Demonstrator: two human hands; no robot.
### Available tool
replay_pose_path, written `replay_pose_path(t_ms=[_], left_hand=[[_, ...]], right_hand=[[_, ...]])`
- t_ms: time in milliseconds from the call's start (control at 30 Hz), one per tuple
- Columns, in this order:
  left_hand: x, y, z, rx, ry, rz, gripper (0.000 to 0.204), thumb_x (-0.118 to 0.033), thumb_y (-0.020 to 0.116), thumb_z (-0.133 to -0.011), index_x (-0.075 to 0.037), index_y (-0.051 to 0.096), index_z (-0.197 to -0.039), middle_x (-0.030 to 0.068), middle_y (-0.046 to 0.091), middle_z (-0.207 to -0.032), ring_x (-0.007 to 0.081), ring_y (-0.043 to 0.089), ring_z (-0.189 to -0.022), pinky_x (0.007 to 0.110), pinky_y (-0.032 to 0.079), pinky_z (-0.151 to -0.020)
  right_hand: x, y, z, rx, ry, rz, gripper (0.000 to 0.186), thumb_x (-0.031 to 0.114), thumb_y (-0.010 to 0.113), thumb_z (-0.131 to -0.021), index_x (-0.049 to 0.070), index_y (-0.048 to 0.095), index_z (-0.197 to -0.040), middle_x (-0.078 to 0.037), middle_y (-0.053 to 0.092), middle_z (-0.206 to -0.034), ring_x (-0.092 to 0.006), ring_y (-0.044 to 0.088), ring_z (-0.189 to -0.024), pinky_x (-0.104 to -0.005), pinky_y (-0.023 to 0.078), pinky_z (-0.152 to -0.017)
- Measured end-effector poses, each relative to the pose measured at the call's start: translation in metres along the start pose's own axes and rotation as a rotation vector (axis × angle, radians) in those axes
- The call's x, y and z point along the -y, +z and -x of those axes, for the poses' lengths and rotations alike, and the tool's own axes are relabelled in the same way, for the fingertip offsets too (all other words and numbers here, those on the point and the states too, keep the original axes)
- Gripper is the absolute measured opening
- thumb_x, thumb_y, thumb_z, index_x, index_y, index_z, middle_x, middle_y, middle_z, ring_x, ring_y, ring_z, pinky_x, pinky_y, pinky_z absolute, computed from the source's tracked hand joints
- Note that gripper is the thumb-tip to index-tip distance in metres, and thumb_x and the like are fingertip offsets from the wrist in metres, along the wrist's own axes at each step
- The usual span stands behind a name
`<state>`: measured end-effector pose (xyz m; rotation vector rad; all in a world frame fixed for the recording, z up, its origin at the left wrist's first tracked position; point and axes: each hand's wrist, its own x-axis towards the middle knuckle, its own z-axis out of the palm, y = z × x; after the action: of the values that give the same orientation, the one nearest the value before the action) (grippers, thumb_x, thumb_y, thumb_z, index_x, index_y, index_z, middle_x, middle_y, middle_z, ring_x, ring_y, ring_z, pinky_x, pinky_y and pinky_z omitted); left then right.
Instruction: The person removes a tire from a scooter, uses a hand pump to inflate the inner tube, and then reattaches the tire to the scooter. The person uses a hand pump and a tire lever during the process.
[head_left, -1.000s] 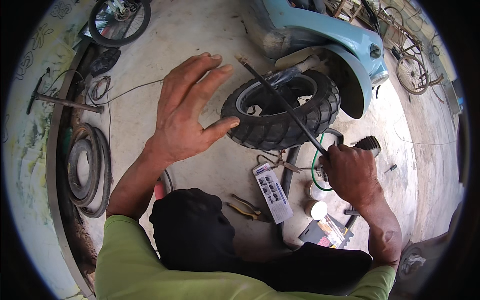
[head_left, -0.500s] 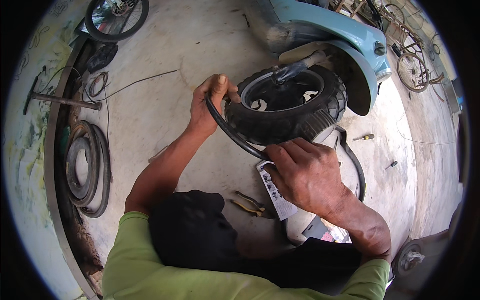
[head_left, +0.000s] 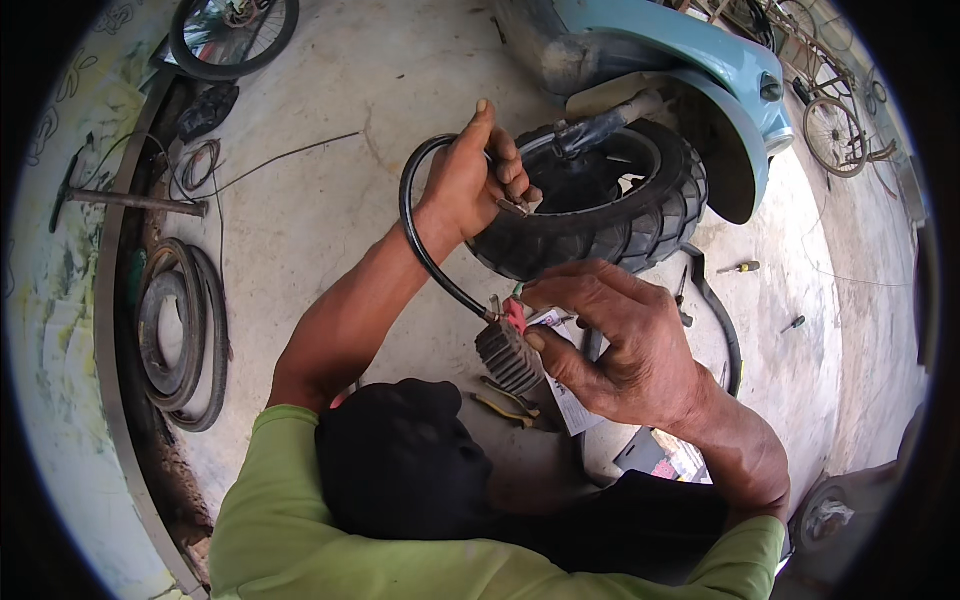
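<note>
Black rubber hose (head_left: 425, 245) loops between both hands: left hand (head_left: 470, 185) pinches its metal tip beside the scooter tyre (head_left: 620, 225), right hand (head_left: 625, 345) closed around what seems a ribbed grip (head_left: 505, 355). Bending tighter could kink it.

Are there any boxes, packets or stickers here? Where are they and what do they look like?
White packet: on the floor under the right hand, a long flat rectangle with dark print.
Card: on the floor by the right wrist, flat, grey with red and pale patches, partly hidden.
No signs or screens show.
</note>
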<state>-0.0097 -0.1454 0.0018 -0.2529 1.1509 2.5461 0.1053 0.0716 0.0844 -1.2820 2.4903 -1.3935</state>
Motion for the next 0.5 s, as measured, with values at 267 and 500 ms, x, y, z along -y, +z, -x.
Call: replay_pose_path(t_ms=[267,500], left_hand=[[-0.004,0.028,0.04,0.089,0.001,0.034,0.059,-0.061,0.045,-0.109,-0.01,0.05,-0.08,0.0067,0.05,-0.064,0.0253,0.054,-0.058,0.043,0.051,-0.064],[-0.005,0.037,0.044,0.016,0.014,0.15,0.057,-0.061,0.045,-0.108,-0.013,0.042,-0.077,0.0058,0.05,-0.076,0.0253,0.052,-0.073,0.043,0.051,-0.072]], right_hand=[[-0.026,0.005,-0.022,-0.136,0.442,-0.103,0.04,0.023,0.084,-0.089,-0.005,0.062,-0.107,-0.016,0.074,-0.088,-0.029,0.076,-0.08,-0.0379,0.06,-0.07],[-0.044,0.024,-0.025,-0.325,0.331,0.043,0.053,0.023,0.089,-0.084,-0.004,0.057,-0.115,-0.018,0.074,-0.09,-0.0263,0.076,-0.082,-0.0377,0.06,-0.073]])
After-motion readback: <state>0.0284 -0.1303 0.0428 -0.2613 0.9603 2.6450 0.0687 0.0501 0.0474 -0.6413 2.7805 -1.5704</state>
